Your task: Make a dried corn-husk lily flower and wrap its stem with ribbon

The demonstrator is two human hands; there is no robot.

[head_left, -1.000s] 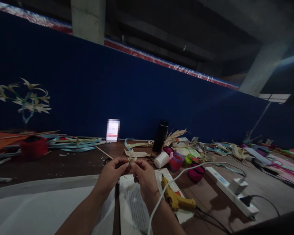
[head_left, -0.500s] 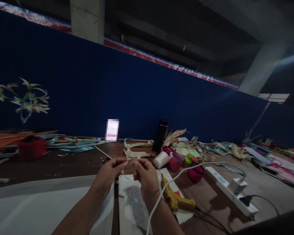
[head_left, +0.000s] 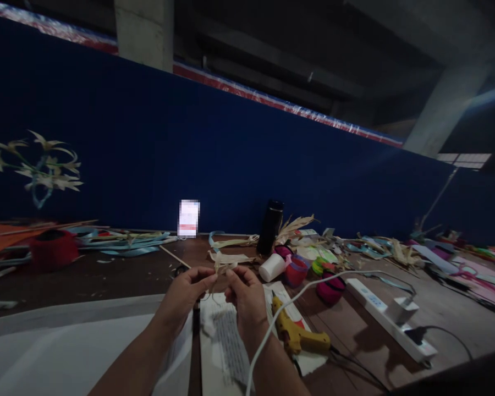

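Two bare hands, left hand (head_left: 186, 292) and right hand (head_left: 246, 294), pinch a pale papery piece (head_left: 221, 270) at lower centre; a yellow glue gun (head_left: 292, 331) lies just right, lower in the frame.

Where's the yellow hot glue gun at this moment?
In the head view, the yellow hot glue gun lies low and right of centre on pale paper, between the right hand and the white power strip.

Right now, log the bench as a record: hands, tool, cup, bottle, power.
left hand: pinching a pale piece
right hand: fingertips on the same piece
tool: yellow glue gun, lying partly on paper, beside right forearm
cup: white, on its side
bottle: black, standing by the blue panel
power strip: white, black plug inserted
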